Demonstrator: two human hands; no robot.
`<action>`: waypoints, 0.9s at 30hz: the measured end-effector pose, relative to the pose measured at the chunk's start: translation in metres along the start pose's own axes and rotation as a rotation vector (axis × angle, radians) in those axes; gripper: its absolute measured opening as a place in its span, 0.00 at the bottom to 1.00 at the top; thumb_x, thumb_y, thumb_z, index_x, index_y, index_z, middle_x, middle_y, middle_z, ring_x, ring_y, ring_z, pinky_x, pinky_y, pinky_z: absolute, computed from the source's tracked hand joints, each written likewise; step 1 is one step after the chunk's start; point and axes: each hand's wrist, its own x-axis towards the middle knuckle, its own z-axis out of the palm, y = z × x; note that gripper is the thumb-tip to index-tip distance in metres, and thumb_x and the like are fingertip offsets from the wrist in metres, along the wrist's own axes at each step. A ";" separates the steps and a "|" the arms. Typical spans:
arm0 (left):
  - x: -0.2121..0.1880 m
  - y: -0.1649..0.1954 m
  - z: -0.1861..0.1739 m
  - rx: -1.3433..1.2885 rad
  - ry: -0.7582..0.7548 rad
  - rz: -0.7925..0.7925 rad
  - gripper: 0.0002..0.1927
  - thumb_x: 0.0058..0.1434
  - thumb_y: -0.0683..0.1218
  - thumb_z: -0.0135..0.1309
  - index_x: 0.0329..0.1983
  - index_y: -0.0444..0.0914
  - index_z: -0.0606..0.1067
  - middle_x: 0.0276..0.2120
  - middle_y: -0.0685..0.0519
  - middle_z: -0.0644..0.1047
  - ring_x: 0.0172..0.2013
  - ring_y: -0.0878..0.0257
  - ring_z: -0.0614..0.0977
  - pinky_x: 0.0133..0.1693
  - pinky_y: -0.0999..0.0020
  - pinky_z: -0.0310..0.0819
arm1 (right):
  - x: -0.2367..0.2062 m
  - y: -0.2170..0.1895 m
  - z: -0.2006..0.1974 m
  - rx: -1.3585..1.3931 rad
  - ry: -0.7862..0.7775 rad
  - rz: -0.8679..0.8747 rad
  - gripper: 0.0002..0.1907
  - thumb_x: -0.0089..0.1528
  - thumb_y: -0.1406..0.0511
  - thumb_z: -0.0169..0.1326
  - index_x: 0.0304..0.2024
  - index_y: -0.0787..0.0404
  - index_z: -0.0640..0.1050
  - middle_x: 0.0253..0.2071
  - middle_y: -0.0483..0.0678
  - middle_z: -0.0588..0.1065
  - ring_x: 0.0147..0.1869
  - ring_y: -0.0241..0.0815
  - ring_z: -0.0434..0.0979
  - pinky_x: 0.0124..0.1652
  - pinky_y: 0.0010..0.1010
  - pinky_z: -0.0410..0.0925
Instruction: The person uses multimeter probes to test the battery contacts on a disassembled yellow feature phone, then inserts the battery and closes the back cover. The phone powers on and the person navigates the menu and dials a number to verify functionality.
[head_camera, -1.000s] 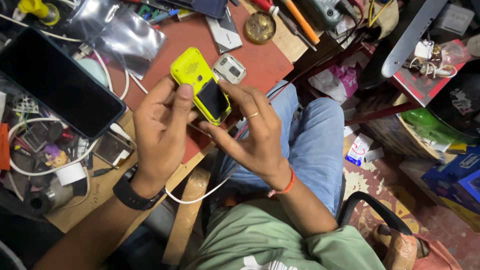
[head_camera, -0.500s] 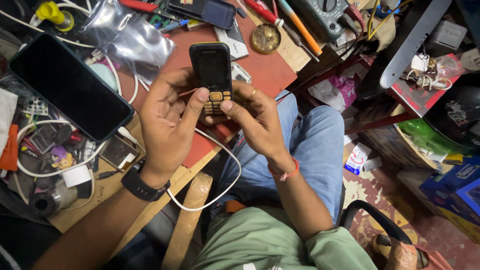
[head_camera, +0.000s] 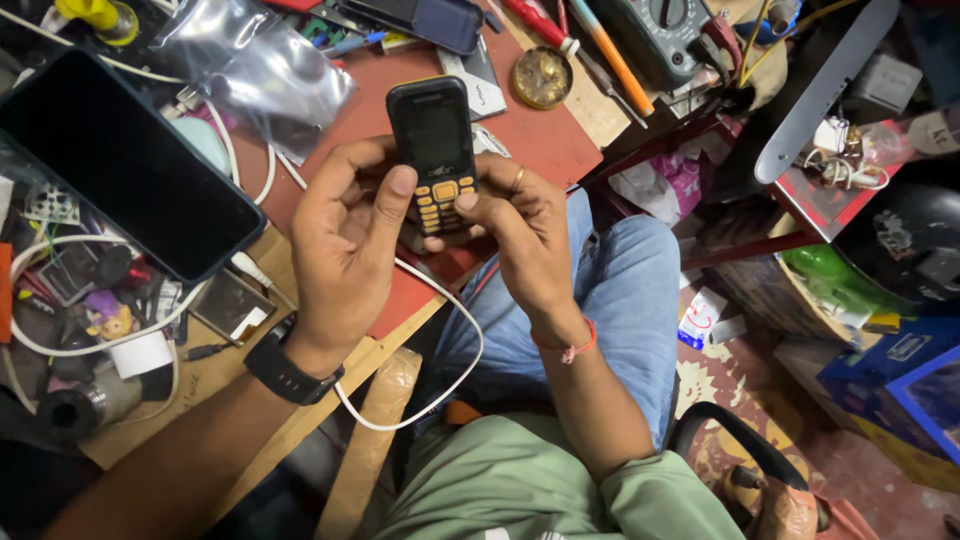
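Head view, items on record:

1. Keypad phone (head_camera: 436, 150), black with orange keys, screen dark. You hold it upright over the near edge of the red tabletop (head_camera: 520, 135). Its lower end is hidden behind your thumbs, so the bottom rows of keys cannot be read.
2. Your left hand (head_camera: 345, 245), closed round the phone's left side, thumb laid on the keypad. A black wristwatch (head_camera: 288, 370) sits on that wrist.
3. Your right hand (head_camera: 520, 235), closed round the phone's right side, thumb on the keys, a ring on one finger. A red thread band (head_camera: 570, 350) circles the wrist.
4. White cable (head_camera: 455, 370), looping from under your hands down over your lap. Its upper end is hidden beneath your palms; whether it joins the phone cannot be told.
5. Large dark tablet (head_camera: 120, 165), far left, lying flat with the screen off, its left corner cut off by the frame.
6. Clear plastic bag (head_camera: 260, 70), far of the tablet, contents hard to make out.
7. Round brass tin (head_camera: 543, 76), far right of the phone.
8. Multimeter (head_camera: 665, 30), far edge, top cut off.
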 end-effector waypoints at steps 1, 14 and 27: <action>0.000 0.001 -0.001 -0.006 -0.005 -0.004 0.14 0.79 0.44 0.49 0.60 0.29 0.70 0.51 0.50 0.77 0.50 0.68 0.79 0.55 0.73 0.76 | 0.000 0.000 0.001 -0.011 -0.005 -0.004 0.14 0.68 0.73 0.47 0.53 0.78 0.75 0.45 0.58 0.79 0.44 0.46 0.83 0.44 0.38 0.81; 0.002 0.001 -0.001 0.028 0.007 0.012 0.12 0.78 0.43 0.50 0.57 0.29 0.70 0.47 0.52 0.77 0.47 0.69 0.79 0.50 0.75 0.76 | 0.002 0.001 0.002 -0.034 0.044 0.023 0.14 0.66 0.72 0.47 0.51 0.77 0.76 0.41 0.57 0.80 0.40 0.44 0.83 0.40 0.35 0.80; 0.005 0.004 -0.002 0.006 0.009 -0.024 0.12 0.76 0.43 0.49 0.57 0.30 0.70 0.45 0.52 0.77 0.43 0.70 0.79 0.43 0.76 0.78 | 0.003 -0.001 0.004 -0.075 0.065 0.039 0.13 0.66 0.72 0.48 0.49 0.76 0.77 0.39 0.57 0.81 0.36 0.43 0.83 0.39 0.31 0.79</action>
